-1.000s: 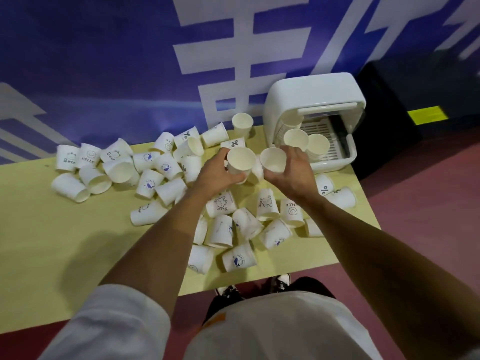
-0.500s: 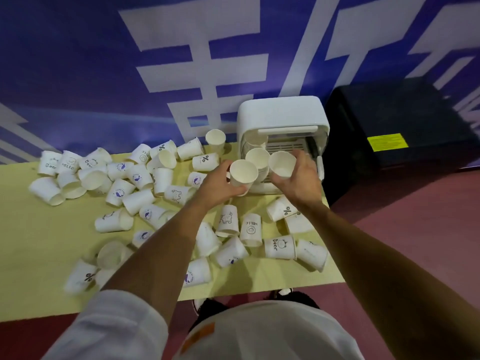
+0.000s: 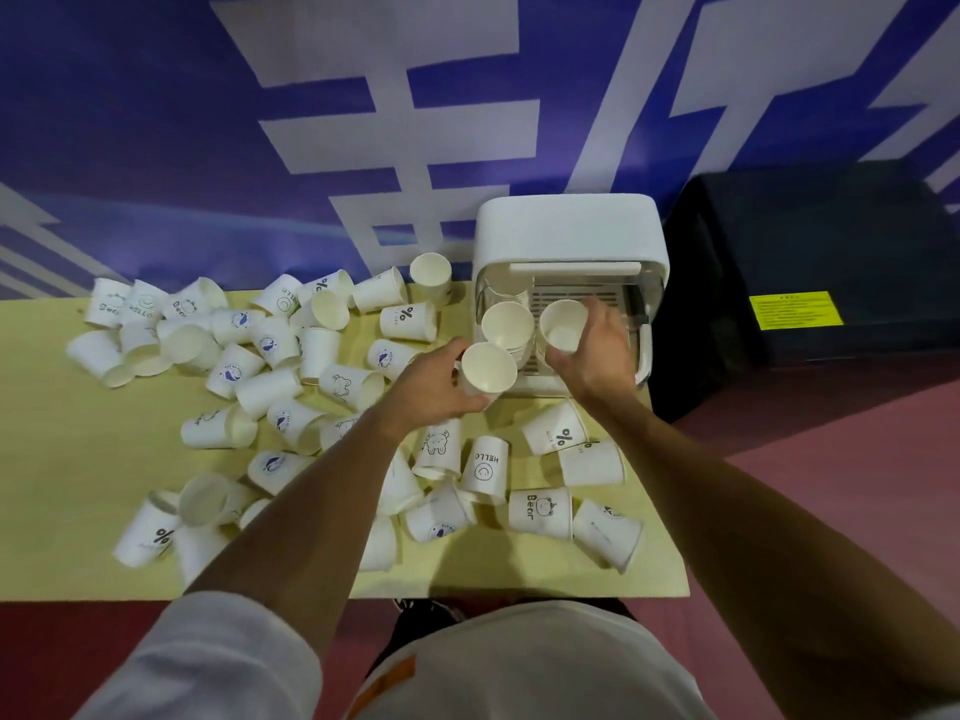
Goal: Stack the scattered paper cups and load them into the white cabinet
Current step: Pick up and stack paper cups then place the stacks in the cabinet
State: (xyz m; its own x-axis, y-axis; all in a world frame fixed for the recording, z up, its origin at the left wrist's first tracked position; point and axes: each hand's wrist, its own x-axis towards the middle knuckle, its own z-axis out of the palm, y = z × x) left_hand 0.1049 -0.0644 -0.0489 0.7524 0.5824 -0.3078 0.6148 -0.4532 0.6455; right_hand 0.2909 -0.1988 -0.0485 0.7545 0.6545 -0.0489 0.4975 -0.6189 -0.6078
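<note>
Both hands clamped on a paper cup each, left hand (image 3: 436, 387) on left cup (image 3: 485, 367), right hand (image 3: 597, 350) on right cup (image 3: 562, 324) at white cabinet (image 3: 571, 228) mouth, frame centre: light, thin-walled, crushable, so probably grip sidewalls gently below the rim.

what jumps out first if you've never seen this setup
A mess of white paper cups lies tipped over across the yellow table. At its right end an open white cabinet stands, where the right hand and left hand each hold a cup.
</note>
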